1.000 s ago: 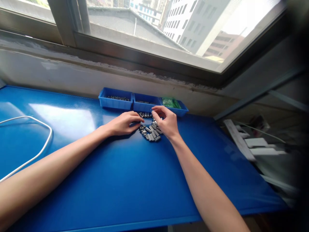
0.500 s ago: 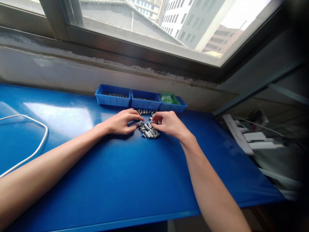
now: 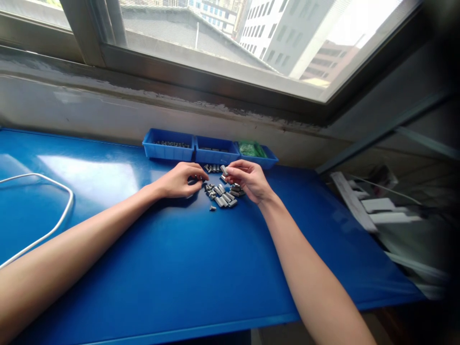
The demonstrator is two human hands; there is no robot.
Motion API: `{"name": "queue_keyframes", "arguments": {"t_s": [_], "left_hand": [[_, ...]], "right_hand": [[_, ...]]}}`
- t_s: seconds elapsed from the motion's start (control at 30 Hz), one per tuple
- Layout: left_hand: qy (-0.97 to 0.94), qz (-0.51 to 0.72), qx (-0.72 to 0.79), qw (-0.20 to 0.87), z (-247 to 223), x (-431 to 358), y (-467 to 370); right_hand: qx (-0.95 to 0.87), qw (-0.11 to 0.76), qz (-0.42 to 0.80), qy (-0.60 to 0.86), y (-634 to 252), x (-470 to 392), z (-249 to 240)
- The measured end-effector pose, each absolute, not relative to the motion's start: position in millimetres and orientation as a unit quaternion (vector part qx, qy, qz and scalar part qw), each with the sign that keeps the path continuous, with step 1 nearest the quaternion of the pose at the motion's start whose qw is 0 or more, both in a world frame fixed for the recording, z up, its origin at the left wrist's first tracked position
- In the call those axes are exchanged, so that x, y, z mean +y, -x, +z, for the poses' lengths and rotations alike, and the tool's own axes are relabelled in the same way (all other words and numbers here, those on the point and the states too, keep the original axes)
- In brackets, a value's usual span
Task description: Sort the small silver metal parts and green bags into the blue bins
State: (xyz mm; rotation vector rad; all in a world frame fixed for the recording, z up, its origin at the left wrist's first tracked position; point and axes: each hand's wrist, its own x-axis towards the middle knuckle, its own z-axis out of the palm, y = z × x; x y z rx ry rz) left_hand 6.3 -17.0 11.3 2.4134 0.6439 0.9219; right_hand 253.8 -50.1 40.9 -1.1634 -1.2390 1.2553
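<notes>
Between my hands, a pile of small silvery metal cylinders and screws (image 3: 223, 199) lies on the blue table (image 3: 172, 273). My right hand (image 3: 249, 180) pinches one metal cylinder (image 3: 224, 170) between thumb and fingers, just above the pile's right side. My left hand (image 3: 183, 180) rests at the left of the pile, fingers curled toward the thumb; a small dark piece seems to be at the fingertips, too small to name. One loose screw (image 3: 212, 208) lies at the near edge of the pile. More cylinders stand in a row (image 3: 212, 168) behind it.
Three blue bins stand against the wall: the left bin (image 3: 168, 152) holds small metal parts, the middle bin (image 3: 215, 156) a few parts, the right bin (image 3: 269, 162) green plastic bags (image 3: 251, 149). A white cable (image 3: 66, 201) curves over the table at left. A window is behind.
My right hand has lifted slightly up and away from the pile, with a cylinder now visible in its fingers. My left hand has shifted slightly left. A screw now lies apart at the near edge.
</notes>
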Motion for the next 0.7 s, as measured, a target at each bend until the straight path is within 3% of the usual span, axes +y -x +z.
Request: {"name": "queue_keyframes", "arguments": {"t_s": [0.4,0.53,0.7], "left_hand": [[-0.886,0.335,0.212,0.241,12.6,-18.0,-5.4],[-0.888,0.336,0.206,0.239,12.4,-17.7,-6.0],[-0.89,0.343,0.197,0.229,9.7,-16.4,-6.8]], "right_hand": [[-0.422,0.605,0.42,0.529,-235.8,9.1,51.9],[-0.543,0.534,0.317,0.566,-232.4,-19.0,54.0],[-0.739,0.364,0.05,0.564,-223.9,-78.5,30.2]]}}
